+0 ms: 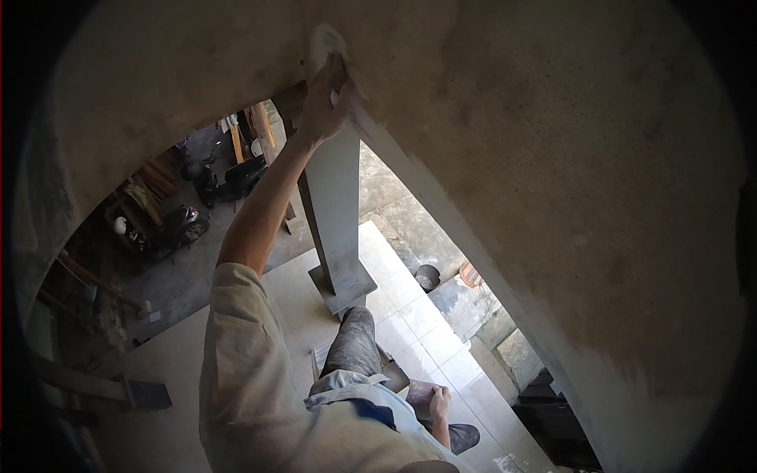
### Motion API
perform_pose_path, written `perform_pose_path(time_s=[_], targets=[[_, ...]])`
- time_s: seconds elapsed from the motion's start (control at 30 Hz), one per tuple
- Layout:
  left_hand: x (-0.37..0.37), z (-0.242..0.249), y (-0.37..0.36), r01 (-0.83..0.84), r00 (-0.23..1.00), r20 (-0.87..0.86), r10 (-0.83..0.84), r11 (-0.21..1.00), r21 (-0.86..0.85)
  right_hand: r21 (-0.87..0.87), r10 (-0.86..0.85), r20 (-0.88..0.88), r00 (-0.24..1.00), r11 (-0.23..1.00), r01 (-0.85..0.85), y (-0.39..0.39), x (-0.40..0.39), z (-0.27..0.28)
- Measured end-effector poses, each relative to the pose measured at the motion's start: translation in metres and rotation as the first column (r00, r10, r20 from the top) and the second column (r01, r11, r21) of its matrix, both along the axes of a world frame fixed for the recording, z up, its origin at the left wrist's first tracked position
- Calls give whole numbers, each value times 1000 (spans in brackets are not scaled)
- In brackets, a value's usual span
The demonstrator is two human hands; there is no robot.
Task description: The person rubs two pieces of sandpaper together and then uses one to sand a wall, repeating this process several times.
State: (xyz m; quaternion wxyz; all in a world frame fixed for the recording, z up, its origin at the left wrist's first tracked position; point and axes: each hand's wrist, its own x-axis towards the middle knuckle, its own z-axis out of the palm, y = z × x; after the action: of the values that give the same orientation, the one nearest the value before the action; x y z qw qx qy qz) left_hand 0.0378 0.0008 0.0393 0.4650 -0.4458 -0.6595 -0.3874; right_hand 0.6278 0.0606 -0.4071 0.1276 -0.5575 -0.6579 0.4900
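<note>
My left hand (325, 106) is raised to the corner where the beam (505, 213) meets the top of the white pillar (335, 205). Its fingers are bent together against the surface, just below a pale round patch (328, 41). Something small and whitish shows between them, too little to make out. Low on the right, my right hand (440, 404) is closed at the edge of a reddish-brown sheet-like piece (421, 393), beside my leg.
Pale floor tiles (422, 319) lie far below, around the pillar's base (343, 288). A dark bucket (427, 277) stands beyond the tiles. Motorbikes (185, 226) and stacked wood (158, 181) are at the left. A dark box-like object (552, 422) is at the lower right.
</note>
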Motion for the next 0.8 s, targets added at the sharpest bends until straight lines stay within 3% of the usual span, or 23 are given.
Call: perform_pose_path(time_s=[0.07,0.13,0.2,0.3,0.4,0.5,0.57,0.7,0.8], targets=[[3,-1,-2,154,936,295,-193,977,148,65,-26,-40,999,998,28,-3,0,-2],[11,1,0,209,842,437,-316,938,277,70,-35,-20,999,997,36,-4,0,-1],[22,3,5,195,809,470,-354,915,354,55,-43,-16,999,998,44,-3,1,-1],[38,15,7,204,863,402,-306,939,277,22,-43,-23,999,999,43,-1,2,-6],[5,10,18,208,933,239,-269,946,250,16,-19,-1,1000,1000,19,-3,-1,3],[17,18,14,127,916,361,-176,979,157,0,18,41,999,1000,-18,-3,-3,19],[25,29,9,35,946,322,-31,999,-7,24,14,63,998,1000,-15,-3,-1,8],[16,42,5,-148,949,226,219,944,-295,-2,11,23,1000,1000,-11,-5,0,13],[62,36,15,-400,912,-44,408,858,-322,-23,-10,-18,1000,1000,9,2,0,-9]])
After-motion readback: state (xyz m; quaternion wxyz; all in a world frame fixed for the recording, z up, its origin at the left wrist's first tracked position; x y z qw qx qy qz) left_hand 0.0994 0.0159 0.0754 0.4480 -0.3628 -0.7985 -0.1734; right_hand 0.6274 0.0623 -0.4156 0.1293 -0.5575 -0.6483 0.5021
